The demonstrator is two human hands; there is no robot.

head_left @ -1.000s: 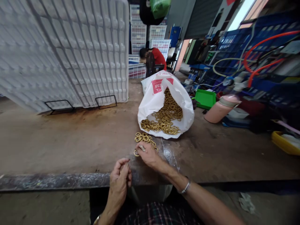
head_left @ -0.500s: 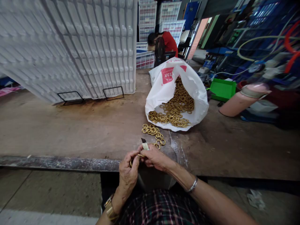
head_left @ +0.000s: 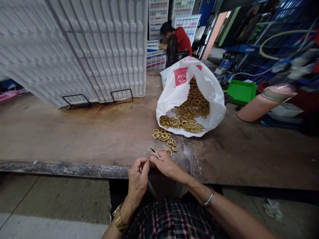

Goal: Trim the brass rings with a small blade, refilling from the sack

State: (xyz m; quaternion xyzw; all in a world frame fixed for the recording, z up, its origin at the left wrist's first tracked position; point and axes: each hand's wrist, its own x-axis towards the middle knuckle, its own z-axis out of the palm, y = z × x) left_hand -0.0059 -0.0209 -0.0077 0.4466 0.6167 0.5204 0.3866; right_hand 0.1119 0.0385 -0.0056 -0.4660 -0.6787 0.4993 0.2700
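Note:
My left hand (head_left: 138, 176) is closed on a brass-coloured ring (head_left: 141, 168), partly hidden by the fingers, at the table's front edge. Close against it, my right hand (head_left: 165, 163) grips a small knife (head_left: 155, 153) with a dark pointed blade and a pale wrapped handle. The blade points up and to the left, and the right fingertips meet the left ones near the ring. Just beyond the hands lie several loose rings (head_left: 163, 135) on the wood. Behind them a white plastic bag (head_left: 169, 96) lies on its side, its mouth showing a heap of the same rings (head_left: 193, 114).
Stacked white ridged trays (head_left: 109, 49) stand at the left, with black wire stands (head_left: 122, 96) at their foot. To the right are a pink bottle (head_left: 256, 104) and a green bin (head_left: 241, 92). A person in red (head_left: 183, 39) sits behind the brown table (head_left: 74, 139), near white crates.
The knife has turned in my right hand, its blade now slanting more to the left. Both hands stay together at the ring. The whole view has shifted slightly.

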